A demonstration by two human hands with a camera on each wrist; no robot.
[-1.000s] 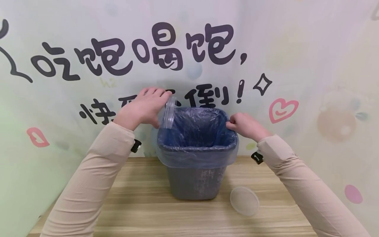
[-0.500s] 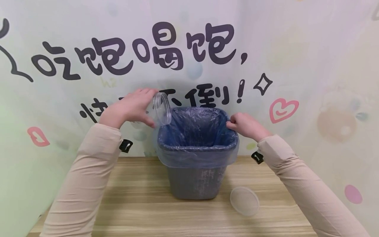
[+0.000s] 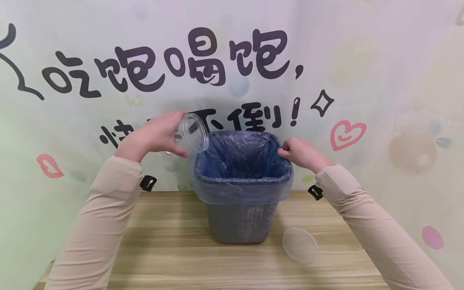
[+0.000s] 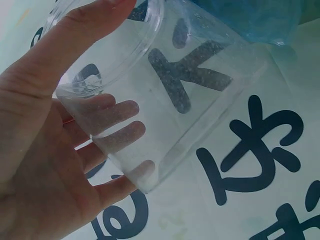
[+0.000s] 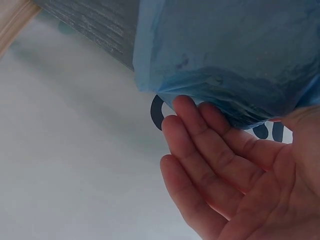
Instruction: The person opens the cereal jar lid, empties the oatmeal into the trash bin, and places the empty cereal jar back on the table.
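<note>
My left hand [image 3: 154, 135] grips a clear plastic jar [image 3: 203, 139], thumb on the near side and fingers behind it. Tilted on its side, the jar has its ringed mouth turned towards the bin and the camera, right at the bin's upper left rim. Through the see-through jar wall [image 4: 195, 70] in the left wrist view, only fingers and wall lettering show. A grey bin [image 3: 239, 223] stands upright, lined with a blue bag [image 3: 243, 193] folded over its rim. At the right rim, my right hand [image 3: 304, 154] pinches the bag edge between thumb and curled fingers.
A round translucent lid [image 3: 299, 245] lies flat on the wooden table [image 3: 163, 249], right of the bin's base. Close behind the bin rises a printed wall hanging [image 3: 362, 72] with dark lettering. A green side panel [image 3: 29, 217] bounds the left.
My left hand has drawn the jar left, away from over the bin's opening, and turned its mouth more towards the camera. The right hand and the lid have stayed put.
</note>
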